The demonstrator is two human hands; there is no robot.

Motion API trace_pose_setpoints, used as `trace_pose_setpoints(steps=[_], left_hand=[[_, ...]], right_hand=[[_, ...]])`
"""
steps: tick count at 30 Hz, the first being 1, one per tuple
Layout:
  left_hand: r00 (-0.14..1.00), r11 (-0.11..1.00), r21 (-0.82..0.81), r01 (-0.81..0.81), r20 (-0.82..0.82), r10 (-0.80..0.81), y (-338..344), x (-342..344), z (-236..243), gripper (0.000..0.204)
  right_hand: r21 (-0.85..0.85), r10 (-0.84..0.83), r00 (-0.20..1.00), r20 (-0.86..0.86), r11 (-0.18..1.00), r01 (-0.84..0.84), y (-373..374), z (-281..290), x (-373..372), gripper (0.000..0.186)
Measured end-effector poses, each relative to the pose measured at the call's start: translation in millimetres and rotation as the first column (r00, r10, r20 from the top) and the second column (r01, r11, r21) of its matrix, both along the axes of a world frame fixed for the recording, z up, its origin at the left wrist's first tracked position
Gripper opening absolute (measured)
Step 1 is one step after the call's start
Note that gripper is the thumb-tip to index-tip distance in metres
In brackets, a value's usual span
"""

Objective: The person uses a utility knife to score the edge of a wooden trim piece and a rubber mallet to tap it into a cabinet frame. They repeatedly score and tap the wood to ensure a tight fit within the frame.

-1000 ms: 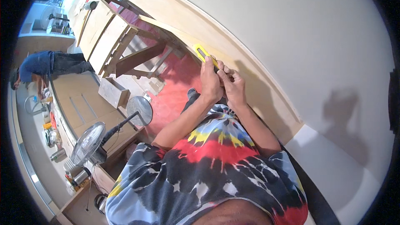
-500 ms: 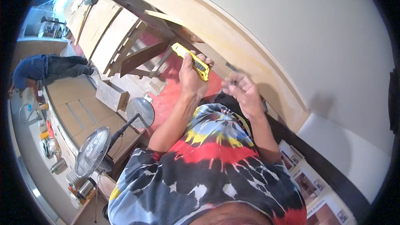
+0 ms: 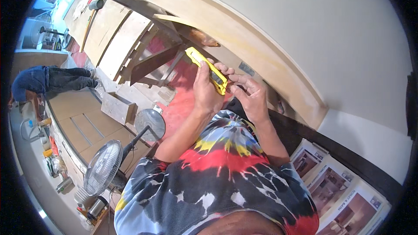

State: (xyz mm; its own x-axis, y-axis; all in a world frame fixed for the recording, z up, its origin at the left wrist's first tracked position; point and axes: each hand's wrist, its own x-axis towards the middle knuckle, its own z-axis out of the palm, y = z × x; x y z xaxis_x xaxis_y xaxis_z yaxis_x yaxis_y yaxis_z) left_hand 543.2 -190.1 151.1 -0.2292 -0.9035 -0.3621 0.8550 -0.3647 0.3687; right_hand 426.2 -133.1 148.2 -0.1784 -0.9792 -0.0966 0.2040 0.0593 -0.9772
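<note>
The long pale wooden board (image 3: 244, 34) runs up against the wall, and everything is read off it. Below it, the red floor (image 3: 183, 91); further down-left, a standing fan (image 3: 102, 174) by the wooden panels. Close under the board's middle sits the yellow utility knife (image 3: 209, 69), long axis slanting from upper left, near the board, down to lower right. The left hand (image 3: 207, 91) is wrapped around the knife's body from beneath, fingers closed on it. The right hand (image 3: 250, 98) comes in at the lower right end, fingers (image 3: 237, 79) curled and pinching there, just touching the knife. Both hands meet at that end, away from the board.
</note>
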Motion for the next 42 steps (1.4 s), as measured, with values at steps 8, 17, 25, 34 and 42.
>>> trace_pose_setpoints(steps=[8, 17, 25, 34, 42], left_hand=[[0.999, 0.999, -0.023, -0.022, 0.028, 0.023, 1, 12, -20, 0.028], [0.997, 0.999, -0.034, 0.016, 0.07, -0.014, -1, 14, -15, 0.027], [0.997, 0.998, 0.025, 0.056, 0.047, -0.057, 2, 18, -3, 0.025], [0.99, 0.997, -0.042, 0.07, 0.121, -0.065, 8, 20, -4, 0.026], [0.987, 0.993, -0.07, 0.093, 0.136, -0.083, 13, 17, -11, 0.025]], right_hand=[[0.299, -0.054, 0.982, 0.182, 0.954, -0.003, 11, -1, -3, 0.021], [0.232, -0.053, 0.988, 0.147, 0.973, 0.017, 11, 24, 8, 0.022], [0.215, 0.065, 0.998, -0.013, 0.975, -0.061, 12, 21, 14, 0.02], [0.124, -0.068, 0.994, -0.085, 0.989, 0.078, 13, 16, 34, 0.022], [0.1, -0.093, 0.979, -0.182, 0.989, 0.112, 10, 13, 28, 0.018]])
